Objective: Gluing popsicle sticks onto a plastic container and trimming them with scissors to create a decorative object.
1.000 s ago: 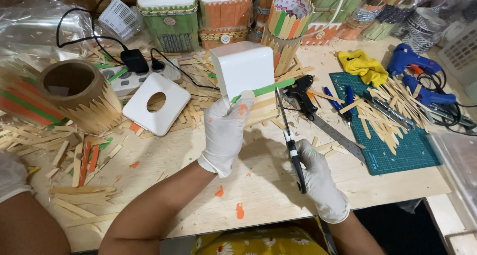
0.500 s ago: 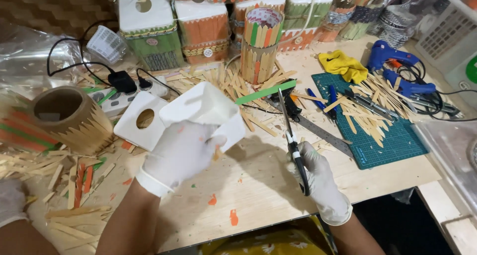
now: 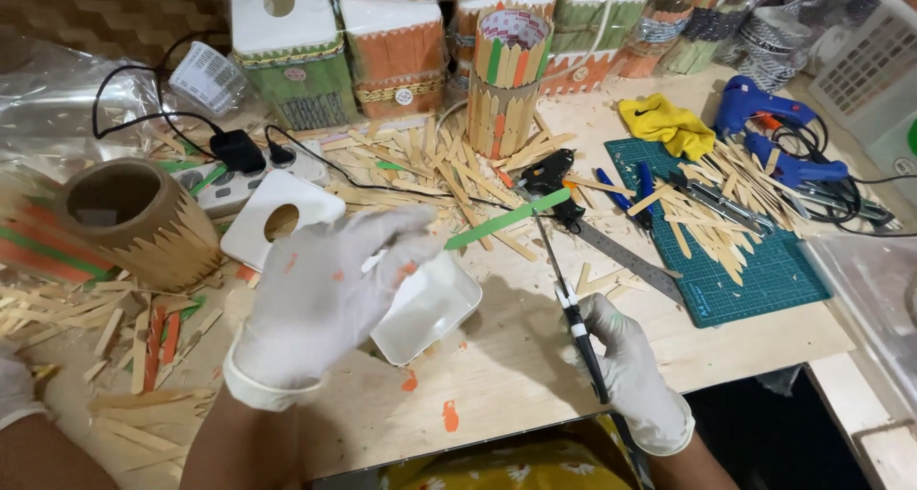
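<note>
The white plastic box sits tipped on the wooden table, just under and to the right of the left hand. Its open side faces up toward the right, and its left part is hidden behind the glove. The left hand, in a white glove with small orange marks, comes in from the lower left with the forearm angled upward. Its back faces the camera and its fingers are spread and curled over the box's upper edge, gripping it from above.

The right hand, also gloved, rests low near the table's front edge with its wrist at the bottom right. Its fingers are closed around the black handle of a long thin tool, which runs up and away from the person. At the tool's far end lies a green stick, tilted; whether the tip actually clamps it is not clear.

A white lid with a round hole lies just behind the left hand. A green cutting mat lies well to the right, strewn with wooden sticks.
</note>
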